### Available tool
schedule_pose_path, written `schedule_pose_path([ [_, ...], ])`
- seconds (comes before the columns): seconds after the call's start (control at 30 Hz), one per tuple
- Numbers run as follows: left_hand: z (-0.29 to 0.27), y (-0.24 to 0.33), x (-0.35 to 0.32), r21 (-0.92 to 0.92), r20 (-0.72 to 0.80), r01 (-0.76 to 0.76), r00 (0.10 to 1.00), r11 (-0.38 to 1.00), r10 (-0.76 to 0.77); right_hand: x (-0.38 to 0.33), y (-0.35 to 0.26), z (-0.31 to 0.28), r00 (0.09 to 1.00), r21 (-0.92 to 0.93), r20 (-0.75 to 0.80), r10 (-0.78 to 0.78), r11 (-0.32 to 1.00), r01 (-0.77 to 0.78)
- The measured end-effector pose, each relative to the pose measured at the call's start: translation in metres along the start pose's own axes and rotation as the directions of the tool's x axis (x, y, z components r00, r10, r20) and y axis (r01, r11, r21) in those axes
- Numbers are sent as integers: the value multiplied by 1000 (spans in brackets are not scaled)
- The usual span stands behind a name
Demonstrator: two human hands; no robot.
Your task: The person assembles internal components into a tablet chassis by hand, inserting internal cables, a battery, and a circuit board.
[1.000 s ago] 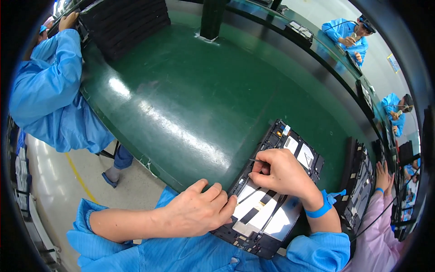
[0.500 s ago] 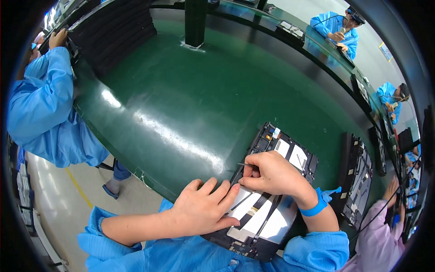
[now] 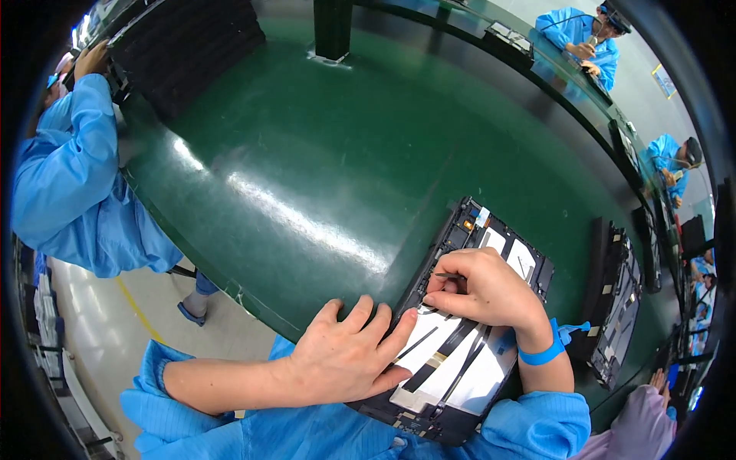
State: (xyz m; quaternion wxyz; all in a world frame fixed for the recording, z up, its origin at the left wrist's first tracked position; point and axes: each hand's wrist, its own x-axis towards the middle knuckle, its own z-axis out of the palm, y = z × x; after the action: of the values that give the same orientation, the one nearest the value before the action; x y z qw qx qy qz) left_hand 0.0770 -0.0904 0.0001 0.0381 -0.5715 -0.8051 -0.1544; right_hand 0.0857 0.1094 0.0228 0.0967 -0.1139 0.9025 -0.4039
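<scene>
An opened tablet-like device [image 3: 452, 368] lies tilted on the green table in front of me, its white panels, black strips and dark frame exposed. My left hand [image 3: 345, 353] lies palm down with fingers spread, the index fingertip and thumb on the device's left edge. Over the device's middle, my right hand [image 3: 487, 287] is closed in a pinch on a thin dark pointed tool [image 3: 447, 275]. Only its tip shows past the fingers; the rest is hidden. A blue strap [image 3: 543, 354] circles my right wrist.
On the right stands another opened device on a black stack [image 3: 613, 299]. A tall dark stack [image 3: 184, 61] sits at the far left, beside a person in blue [image 3: 77, 184]. A dark post [image 3: 332, 31] rises from the green table [image 3: 307, 153]. More people work beyond the rail.
My right hand, still pinching the tool, and the device sit slightly farther right in view. The background has shifted too, so my head has moved a little. My left hand stays spread at the edge.
</scene>
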Motion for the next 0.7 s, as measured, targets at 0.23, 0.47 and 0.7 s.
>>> schedule_pose_path([
  [0.23, 1, 1, 1, -19, 2, 0, 1000, 1000, 0, 0, -5, 0, 999, -80, 36, 32, 996, -29],
  [0.47, -2, 1, 3, -23, 55, 7, 998, 1000, -5, 0, -10, -1, 992, -133, 49, 113, 985, -106],
  [0.7, 0, -3, 3, -57, 9, -25, 1000, 998, 26, -6, -8, 11, 996, -180, -80, 45, 982, -59],
])
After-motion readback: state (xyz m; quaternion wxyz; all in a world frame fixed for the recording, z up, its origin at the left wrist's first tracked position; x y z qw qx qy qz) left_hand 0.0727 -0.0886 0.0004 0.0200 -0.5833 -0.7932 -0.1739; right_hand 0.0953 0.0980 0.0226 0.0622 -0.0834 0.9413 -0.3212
